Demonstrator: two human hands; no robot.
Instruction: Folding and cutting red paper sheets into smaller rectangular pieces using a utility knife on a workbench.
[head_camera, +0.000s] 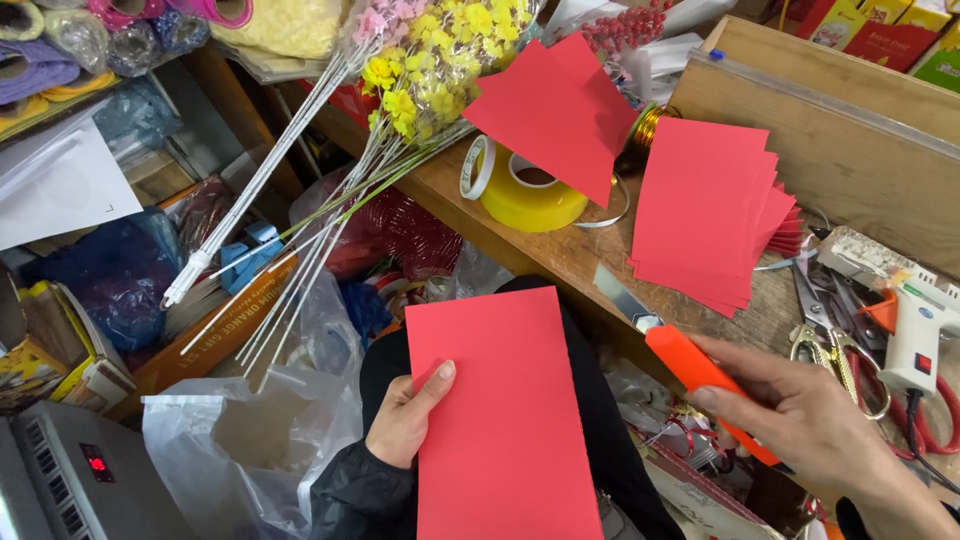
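- Head view: the left hand (405, 420) grips a red paper sheet (500, 420) by its left edge, thumb on top and fingers hidden underneath, so the sheet lies flat over the lap, just below the counter (560, 255) edge.
- The right hand (800, 410) is closed around an orange utility knife (690, 370), whose bared blade points up and left, away from the palm and toward the gap between the held sheet and a stack of red sheets (700, 215) lying beyond the knuckles.
- To cut well, I judge the sheet should be laid on a firm part of the counter, with the left thumb kept clear of the blade's line, and the knife drawn in one steady pull.
- Just right of the right hand lie scissors (835, 350) and a white glue gun (915, 325), close enough to snag a sleeve.
- Past the stack, farther from both hands, a yellow tape roll (525, 195) stands on the counter with another red sheet (555, 110) leaning above it.
- Containers: left of the left hand, a clear plastic bag (250, 440) gapes open; something brownish shows inside, but what it is cannot be told.
- Above it, a bundle of artificial flowers (430, 60) on white stems leans across the counter's end.
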